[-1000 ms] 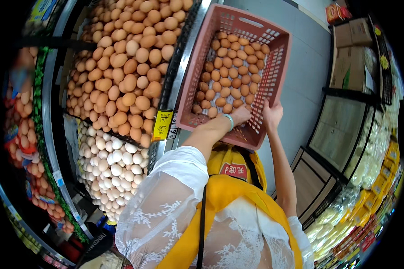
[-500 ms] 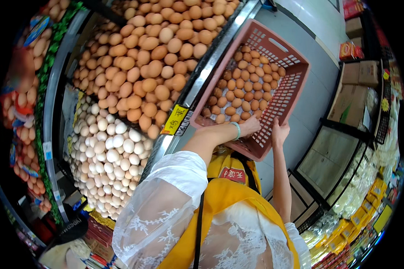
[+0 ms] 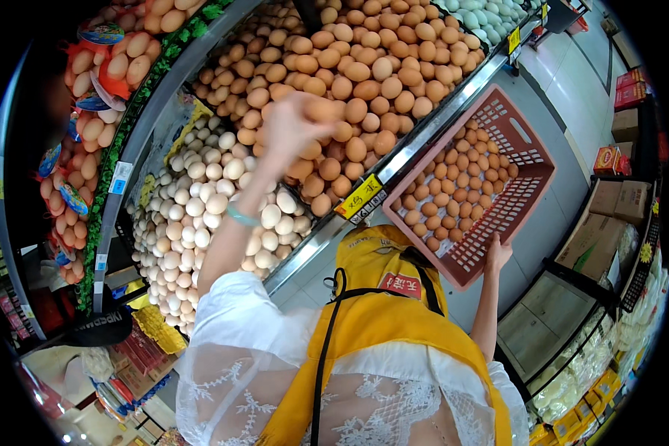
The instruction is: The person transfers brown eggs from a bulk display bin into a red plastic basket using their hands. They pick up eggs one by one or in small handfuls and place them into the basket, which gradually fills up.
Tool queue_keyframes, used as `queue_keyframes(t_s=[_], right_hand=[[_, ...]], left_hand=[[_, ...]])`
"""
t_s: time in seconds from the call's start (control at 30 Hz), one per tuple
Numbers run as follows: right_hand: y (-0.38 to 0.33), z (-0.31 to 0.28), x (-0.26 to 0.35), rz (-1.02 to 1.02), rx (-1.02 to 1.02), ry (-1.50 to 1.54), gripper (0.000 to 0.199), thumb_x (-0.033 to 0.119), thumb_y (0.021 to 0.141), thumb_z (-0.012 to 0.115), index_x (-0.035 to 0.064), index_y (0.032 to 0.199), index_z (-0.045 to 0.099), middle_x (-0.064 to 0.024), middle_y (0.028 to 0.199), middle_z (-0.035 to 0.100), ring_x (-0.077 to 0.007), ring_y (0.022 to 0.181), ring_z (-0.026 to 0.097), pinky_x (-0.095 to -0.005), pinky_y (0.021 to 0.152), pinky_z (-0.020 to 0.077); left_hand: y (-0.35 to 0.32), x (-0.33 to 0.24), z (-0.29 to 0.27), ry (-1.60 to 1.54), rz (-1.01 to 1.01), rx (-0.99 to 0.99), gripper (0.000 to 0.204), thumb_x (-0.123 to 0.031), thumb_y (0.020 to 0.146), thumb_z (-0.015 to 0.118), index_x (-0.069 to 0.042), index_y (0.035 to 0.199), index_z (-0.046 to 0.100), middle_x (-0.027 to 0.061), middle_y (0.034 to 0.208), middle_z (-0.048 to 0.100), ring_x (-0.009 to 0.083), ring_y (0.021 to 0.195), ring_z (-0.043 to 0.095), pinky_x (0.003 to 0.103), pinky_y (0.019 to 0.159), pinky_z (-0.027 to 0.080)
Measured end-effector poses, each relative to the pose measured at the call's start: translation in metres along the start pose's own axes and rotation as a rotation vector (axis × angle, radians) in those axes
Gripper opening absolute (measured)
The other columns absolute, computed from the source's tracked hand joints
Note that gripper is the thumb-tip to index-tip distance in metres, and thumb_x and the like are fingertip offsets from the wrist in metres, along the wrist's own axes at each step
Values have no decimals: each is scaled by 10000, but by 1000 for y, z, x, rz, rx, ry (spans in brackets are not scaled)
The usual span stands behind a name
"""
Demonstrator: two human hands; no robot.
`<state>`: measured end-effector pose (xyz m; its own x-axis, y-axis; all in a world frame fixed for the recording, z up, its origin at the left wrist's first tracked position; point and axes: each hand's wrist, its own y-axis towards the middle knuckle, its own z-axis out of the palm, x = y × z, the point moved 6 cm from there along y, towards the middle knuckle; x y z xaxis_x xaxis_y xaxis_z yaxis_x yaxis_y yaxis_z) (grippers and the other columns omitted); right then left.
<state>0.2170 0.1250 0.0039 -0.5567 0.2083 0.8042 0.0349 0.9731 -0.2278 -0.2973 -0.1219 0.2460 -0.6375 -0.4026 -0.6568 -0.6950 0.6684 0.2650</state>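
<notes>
My left hand, smeared by motion and wearing a pale green wristband, is over a big heap of brown eggs. Its fingers are curled round a blurred brown egg; whether it holds more than one cannot be made out. With my right hand I grip the near right rim of a reddish-brown plastic basket with slotted walls. Many brown eggs lie inside it, gathered towards its left and far sides.
Paler eggs fill the nearer part of the stall, and bluish eggs its far end. A metal edge with a yellow price sign parts stall from basket. Netted eggs hang left; cardboard boxes line the right.
My left hand has gone from inside the basket across to the brown egg heap, now with an egg in its fingers. The view has shifted left; my right hand stays on the basket.
</notes>
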Motion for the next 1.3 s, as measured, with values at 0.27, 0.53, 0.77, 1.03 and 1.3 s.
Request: queue_keyframes(t_s=[0.27,0.53,0.77,1.03,1.3], right_hand=[[13,7,-1,-52,8,-98,324,207,823,622,-76,980,622,-144,851,678,-230,724,646,-333,647,489],[0,-1,11,-69,-11,-71,262,180,820,632,-56,935,639,-106,826,673,-167,724,628,-316,669,486],[-13,-2,26,0,13,-161,359,236,809,573,-21,1060,596,-103,753,660,-180,664,613,-335,652,484],[-6,-4,11,59,-112,-190,374,293,734,626,-30,922,632,-264,863,642,-408,869,623,-445,785,487],[-19,-6,33,100,-160,-155,356,289,735,629,-34,882,597,-257,805,640,-426,814,622,-465,759,490]], left_hand=[[36,300,-109,-4,-562,-158,498,-424,689,781,18,891,672,124,898,683,202,840,645,315,769,498],[39,290,-71,-51,-635,-181,525,-489,736,722,26,819,660,130,860,678,244,856,624,372,808,475],[34,149,-78,-303,-334,-571,353,-302,937,520,28,981,638,83,733,628,144,729,587,283,688,478],[-68,-131,223,-385,296,623,224,-191,838,616,8,942,615,140,850,637,238,768,629,327,696,483],[-236,-101,438,227,1204,1391,261,-156,730,645,-79,979,647,100,1059,612,279,968,599,403,746,494]])
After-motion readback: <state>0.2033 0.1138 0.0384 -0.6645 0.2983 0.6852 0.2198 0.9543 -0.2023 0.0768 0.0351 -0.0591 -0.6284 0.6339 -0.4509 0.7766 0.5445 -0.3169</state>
